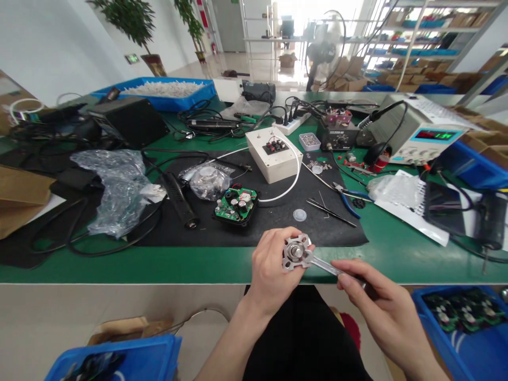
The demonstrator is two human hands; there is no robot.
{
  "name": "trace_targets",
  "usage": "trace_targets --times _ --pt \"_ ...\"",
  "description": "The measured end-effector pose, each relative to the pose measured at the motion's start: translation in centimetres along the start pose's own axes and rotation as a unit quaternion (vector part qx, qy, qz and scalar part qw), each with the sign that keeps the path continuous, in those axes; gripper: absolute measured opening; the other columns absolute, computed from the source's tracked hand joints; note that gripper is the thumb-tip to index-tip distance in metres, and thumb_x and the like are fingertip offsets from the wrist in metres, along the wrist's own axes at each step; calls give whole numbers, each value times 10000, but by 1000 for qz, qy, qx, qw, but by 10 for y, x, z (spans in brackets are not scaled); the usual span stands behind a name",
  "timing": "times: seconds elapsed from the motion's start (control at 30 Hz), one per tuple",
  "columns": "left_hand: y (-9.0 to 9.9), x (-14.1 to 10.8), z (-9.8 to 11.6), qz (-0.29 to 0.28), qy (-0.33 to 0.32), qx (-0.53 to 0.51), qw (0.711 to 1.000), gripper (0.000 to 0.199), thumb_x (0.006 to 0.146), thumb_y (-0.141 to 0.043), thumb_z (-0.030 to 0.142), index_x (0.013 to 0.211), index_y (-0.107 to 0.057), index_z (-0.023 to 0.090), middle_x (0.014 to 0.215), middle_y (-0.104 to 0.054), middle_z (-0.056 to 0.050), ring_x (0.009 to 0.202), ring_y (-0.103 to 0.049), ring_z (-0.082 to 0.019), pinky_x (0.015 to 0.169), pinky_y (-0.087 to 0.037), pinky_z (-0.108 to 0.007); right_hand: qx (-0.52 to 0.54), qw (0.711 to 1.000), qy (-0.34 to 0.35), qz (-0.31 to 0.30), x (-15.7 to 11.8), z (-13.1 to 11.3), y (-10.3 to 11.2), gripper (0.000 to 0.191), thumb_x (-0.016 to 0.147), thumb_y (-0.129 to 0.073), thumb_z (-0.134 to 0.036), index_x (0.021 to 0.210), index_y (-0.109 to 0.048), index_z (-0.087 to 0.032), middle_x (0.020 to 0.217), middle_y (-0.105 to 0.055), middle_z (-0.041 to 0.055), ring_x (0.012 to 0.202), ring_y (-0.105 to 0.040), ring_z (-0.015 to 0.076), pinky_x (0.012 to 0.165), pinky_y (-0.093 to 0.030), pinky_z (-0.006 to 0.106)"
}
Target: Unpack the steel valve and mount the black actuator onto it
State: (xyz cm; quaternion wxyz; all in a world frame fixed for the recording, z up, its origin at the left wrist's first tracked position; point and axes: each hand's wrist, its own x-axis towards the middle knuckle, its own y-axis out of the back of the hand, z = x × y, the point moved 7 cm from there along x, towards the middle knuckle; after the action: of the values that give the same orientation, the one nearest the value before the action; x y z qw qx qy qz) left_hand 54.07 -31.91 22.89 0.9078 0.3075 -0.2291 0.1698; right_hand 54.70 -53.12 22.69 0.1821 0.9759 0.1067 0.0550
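Note:
Just past the table's front edge, my left hand (272, 264) is closed around a silver metal flanged part (291, 253) with a round centre and slotted corners. My right hand (375, 301) grips the handle of a wrench (327, 266). The wrench's head meets the right side of the part's centre; whether it sits on a nut I cannot tell. Beyond my hands, on the black mat, are a small translucent disc (300, 215) and a green circuit board (237, 205) in a black housing. A white cable (291, 185) runs from that board to a beige box (273, 156).
Blue-handled pliers (349, 203), tweezers (333, 212) and a hex key lie to the right. A bench power supply (420, 132) stands behind them. Bagged parts (210, 180) and bubble wrap (115, 185) lie left. Blue bins (159, 349) sit below the table on both sides.

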Motion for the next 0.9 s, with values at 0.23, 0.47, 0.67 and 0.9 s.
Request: trace_targets --times 0.23,0.47,0.67,0.9 --pt "0 1 -7 17 38 8 999 315 908 -816 292 1167 -641 261 1055 -774 -19 963 -752 -203 899 -577 -336 -256 949 89 161 36 23 74 319 1061 -600 -468 1255 -745 -260 1113 -776 65 954 -715 248 850 -539 364" --pt "-5 5 -20 8 121 -36 992 313 907 -807 335 1166 -645 266 1060 -783 -34 958 -772 -214 862 -600 -333 -454 869 139 137 61 80 108 424 1082 -485 -470 1234 -747 -173 1077 -773 120 1002 -664 329 889 -527 456" --pt "7 -1 -18 -61 178 -30 982 526 885 -819 338 1349 -577 286 1272 -723 -67 1151 -728 -255 1023 -591 -419 -446 859 175 179 49 59 96 455 1060 -532 -510 1263 -732 -156 1167 -716 187 1108 -637 389 1010 -505 555" --pt "113 8 -41 102 97 -11 990 728 846 -879 360 1467 -505 289 1515 -553 -95 1408 -580 -274 1216 -501 -472 -241 927 281 -58 45 -15 0 428 1018 -713 -401 1409 -592 -272 1391 -636 124 1298 -606 305 1059 -551 476"
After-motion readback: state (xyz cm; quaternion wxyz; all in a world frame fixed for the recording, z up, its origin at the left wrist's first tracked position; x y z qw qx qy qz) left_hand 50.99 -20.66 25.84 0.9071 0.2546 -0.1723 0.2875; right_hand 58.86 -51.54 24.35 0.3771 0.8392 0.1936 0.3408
